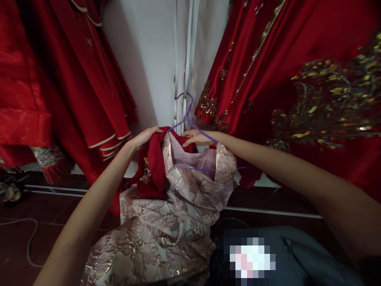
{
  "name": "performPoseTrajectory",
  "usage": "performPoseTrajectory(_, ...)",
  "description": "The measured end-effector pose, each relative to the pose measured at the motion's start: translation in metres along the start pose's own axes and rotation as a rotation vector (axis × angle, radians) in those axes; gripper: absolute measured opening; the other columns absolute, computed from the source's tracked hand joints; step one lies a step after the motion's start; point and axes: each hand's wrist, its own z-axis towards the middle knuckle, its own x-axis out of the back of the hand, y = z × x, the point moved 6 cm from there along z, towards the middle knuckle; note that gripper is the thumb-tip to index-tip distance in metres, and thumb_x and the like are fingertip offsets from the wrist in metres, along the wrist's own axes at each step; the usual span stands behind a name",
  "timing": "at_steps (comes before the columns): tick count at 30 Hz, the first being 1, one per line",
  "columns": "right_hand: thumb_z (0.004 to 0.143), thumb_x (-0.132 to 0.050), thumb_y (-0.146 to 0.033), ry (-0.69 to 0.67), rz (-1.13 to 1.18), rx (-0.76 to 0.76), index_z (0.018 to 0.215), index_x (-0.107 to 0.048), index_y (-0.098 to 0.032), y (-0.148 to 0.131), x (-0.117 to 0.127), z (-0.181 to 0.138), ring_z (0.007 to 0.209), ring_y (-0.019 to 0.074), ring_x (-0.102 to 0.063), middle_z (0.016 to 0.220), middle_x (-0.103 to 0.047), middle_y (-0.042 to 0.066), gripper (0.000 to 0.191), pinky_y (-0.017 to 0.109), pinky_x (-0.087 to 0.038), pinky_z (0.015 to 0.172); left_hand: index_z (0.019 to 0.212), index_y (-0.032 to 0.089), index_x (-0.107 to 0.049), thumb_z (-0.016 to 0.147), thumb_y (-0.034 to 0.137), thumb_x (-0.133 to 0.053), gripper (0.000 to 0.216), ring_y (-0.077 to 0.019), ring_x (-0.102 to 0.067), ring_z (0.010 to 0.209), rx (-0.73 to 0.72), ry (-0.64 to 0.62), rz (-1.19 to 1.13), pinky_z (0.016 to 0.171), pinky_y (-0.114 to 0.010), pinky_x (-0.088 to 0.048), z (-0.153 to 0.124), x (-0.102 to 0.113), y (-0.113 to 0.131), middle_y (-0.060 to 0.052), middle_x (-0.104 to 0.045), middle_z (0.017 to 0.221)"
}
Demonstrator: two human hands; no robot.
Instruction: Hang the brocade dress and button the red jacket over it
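Note:
A purple hanger (187, 115) hooks onto a white metal upright and carries a pale pink-and-gold brocade dress (190, 194). Bunched against the dress's left shoulder is a red garment (157, 163) with a small gold ornament. My left hand (148, 137) is closed on the top edge of this red cloth, left of the hanger. Behind the hanger's right arm reaches my right hand (197, 138), its thumb lying on the red cloth near the neckline. Its other fingers are partly hidden, but it appears to grip the cloth's edge.
Red garments with pale piping (101, 103) hang at the left. On the right hang red garments with gold sequins (327, 103). White uprights (190, 43) stand against the wall, and a low white rail (274, 212) runs near the dark floor. A shoe (11, 192) and a cable (36, 238) lie at left.

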Motion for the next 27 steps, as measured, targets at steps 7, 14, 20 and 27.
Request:
performPoseTrajectory(7, 0.056, -0.057, -0.014, 0.393, -0.718, 0.102, 0.084, -0.050, -0.019, -0.019, 0.040, -0.002, 0.055, 0.0117, -0.046, 0.060, -0.050, -0.005, 0.030, 0.023, -0.036, 0.053, 0.091, 0.015, -0.060, 0.081, 0.038, -0.041, 0.032, -0.0181, -0.057, 0.089, -0.210, -0.101, 0.070, 0.081, -0.027, -0.044, -0.009, -0.016, 0.004, -0.004, -0.065, 0.096)
performPoseTrajectory(14, 0.052, -0.059, -0.005, 0.455, -0.958, -0.064, 0.082, -0.054, -0.018, -0.015, 0.066, -0.018, 0.069, 0.0176, -0.055, 0.077, -0.062, 0.004, 0.032, 0.024, -0.036, 0.059, 0.077, 0.015, -0.053, 0.083, 0.035, -0.038, 0.025, -0.0136, -0.053, 0.072, -0.270, -0.001, 0.045, 0.069, -0.022, -0.044, -0.010, -0.018, -0.003, -0.001, -0.057, 0.075)
performPoseTrajectory(20, 0.057, -0.055, -0.005, 0.507, -1.138, -0.366, 0.080, -0.054, -0.019, 0.004, 0.120, -0.079, 0.073, 0.0190, -0.058, 0.082, -0.063, 0.005, 0.026, 0.025, -0.038, 0.057, 0.078, 0.016, -0.053, 0.083, 0.035, -0.037, 0.025, -0.0139, -0.053, 0.071, -0.299, 0.015, 0.014, 0.066, -0.023, -0.044, -0.008, -0.016, -0.004, 0.000, -0.057, 0.076)
performPoseTrajectory(27, 0.058, -0.058, -0.007, 0.391, -1.317, -0.421, 0.079, -0.054, -0.021, -0.002, 0.096, -0.157, 0.080, 0.0255, -0.058, 0.094, -0.061, 0.010, 0.026, 0.030, -0.036, 0.057, 0.072, 0.017, -0.049, 0.084, 0.036, -0.036, 0.026, -0.0122, -0.048, 0.065, -0.335, 0.023, 0.119, 0.061, -0.023, -0.041, -0.009, -0.021, -0.002, 0.002, -0.050, 0.067)
